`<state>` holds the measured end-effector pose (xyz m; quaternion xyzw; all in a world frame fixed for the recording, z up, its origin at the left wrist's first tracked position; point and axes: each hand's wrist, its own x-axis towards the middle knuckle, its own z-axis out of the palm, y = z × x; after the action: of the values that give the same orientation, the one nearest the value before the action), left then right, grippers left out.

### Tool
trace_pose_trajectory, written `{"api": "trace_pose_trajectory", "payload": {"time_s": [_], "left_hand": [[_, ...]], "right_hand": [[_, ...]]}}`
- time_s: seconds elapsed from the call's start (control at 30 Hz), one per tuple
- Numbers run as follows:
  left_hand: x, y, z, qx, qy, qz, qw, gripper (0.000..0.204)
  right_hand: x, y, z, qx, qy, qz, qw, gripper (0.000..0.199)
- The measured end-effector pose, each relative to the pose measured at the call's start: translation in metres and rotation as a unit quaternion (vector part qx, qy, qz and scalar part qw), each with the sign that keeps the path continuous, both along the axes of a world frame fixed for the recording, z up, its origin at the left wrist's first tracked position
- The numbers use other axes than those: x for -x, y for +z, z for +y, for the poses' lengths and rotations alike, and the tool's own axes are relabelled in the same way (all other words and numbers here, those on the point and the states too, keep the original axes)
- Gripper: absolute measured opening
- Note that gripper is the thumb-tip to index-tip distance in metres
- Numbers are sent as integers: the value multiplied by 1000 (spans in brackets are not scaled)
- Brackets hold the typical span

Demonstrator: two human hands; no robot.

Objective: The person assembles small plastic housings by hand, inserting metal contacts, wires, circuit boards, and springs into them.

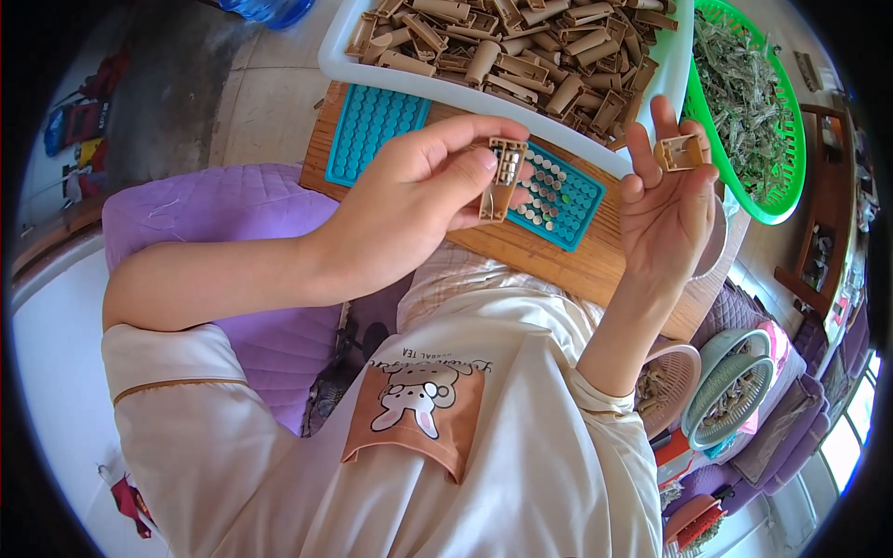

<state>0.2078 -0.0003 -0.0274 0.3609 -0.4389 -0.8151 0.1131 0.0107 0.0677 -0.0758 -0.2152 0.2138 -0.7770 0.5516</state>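
Note:
My left hand (pixel 414 177) is closed on a tan plastic casing (pixel 499 200), gripped between thumb and fingers with its hollow side showing. Small silvery round parts sit in the casing's upper section. To the right, my right hand (pixel 662 223) faces palm up and pinches a shorter tan plastic piece (pixel 682 154) between thumb and fingers; some other fingers are stretched out. Below and behind my left hand lies a teal tray (pixel 581 219) of round wells, partly covered by that hand. Small silvery discs (pixel 547 192) fill many of its wells.
A white bin (pixel 465 91) heaped with tan plastic shells (pixel 521 56) stands at the far side of the wooden table (pixel 567 265). Another teal tray (pixel 372 130) lies left. A green basket (pixel 791 177) of clear pieces is at right; smaller baskets (pixel 730 391) stand lower right.

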Motion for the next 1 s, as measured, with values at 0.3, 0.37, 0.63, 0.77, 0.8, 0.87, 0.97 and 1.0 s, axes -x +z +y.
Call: {"api": "trace_pose_trajectory", "payload": {"time_s": [0.3, 0.37, 0.63, 0.77, 0.8, 0.87, 0.97, 1.0], "left_hand": [[-1, 0, -3, 60, 9, 26, 998, 32], [-1, 0, -4, 114, -12, 7, 993, 32], [-1, 7, -4, 171, -18, 26, 985, 36], [0, 7, 0, 182, 11, 62, 981, 38], [0, 7, 0, 182, 11, 62, 981, 38], [0, 6, -1, 193, 10, 67, 979, 36], [1, 8, -2, 201, 8, 61, 978, 34], [1, 9, -2, 202, 9, 61, 977, 34]], "right_hand": [[-16, -10, 6, -16, 86, -133, 987, 47], [-19, -8, 9, -58, 112, -65, 990, 51], [-50, 9, 25, -183, 64, 149, 970, 43], [-73, 11, 22, -173, -47, 198, 964, 36], [-77, 12, 23, -173, -47, 198, 964, 36], [-85, 14, 21, -174, -81, 221, 956, 34], [-89, 16, 17, -181, -98, 241, 948, 30], [-90, 15, 17, -178, -104, 252, 946, 29]]}}
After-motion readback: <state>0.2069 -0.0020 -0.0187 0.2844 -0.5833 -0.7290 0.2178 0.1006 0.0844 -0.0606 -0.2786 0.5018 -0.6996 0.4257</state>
